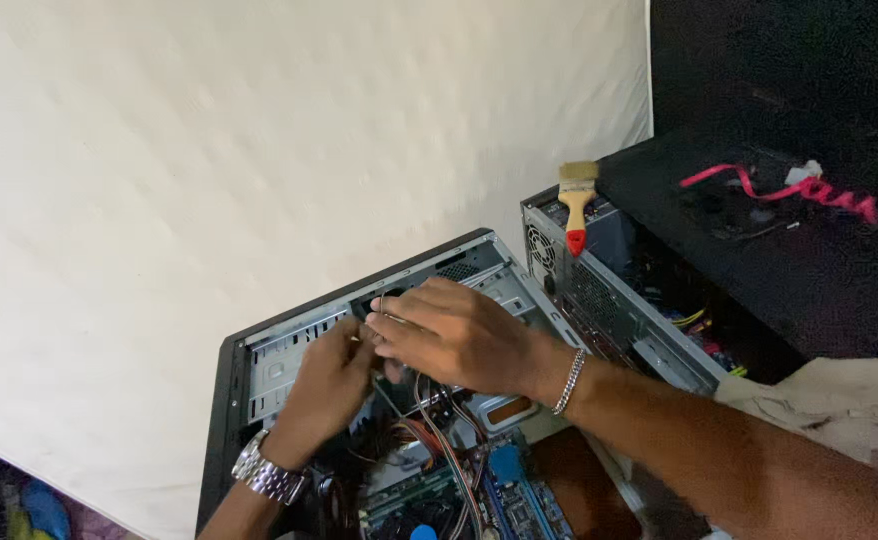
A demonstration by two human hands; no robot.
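Note:
An open desktop computer case [259, 360] lies on its side in front of me, its metal drive bays and motherboard [509, 490] showing. My left hand [329, 385], a metal watch on its wrist, reaches into the case near the drive cage. My right hand [454, 335], with a chain bracelet, lies over it, fingers pinched around thin wires [429, 420] by the upper bay. What the fingertips grip is partly hidden.
A second open computer case [609, 290] stands to the right. A paintbrush [577, 205] with a wooden handle and red tip rests on it. A black surface [789, 270] carries a red ribbon cable [789, 188]. A crumpled cloth [839, 400] lies at right. White sheet behind.

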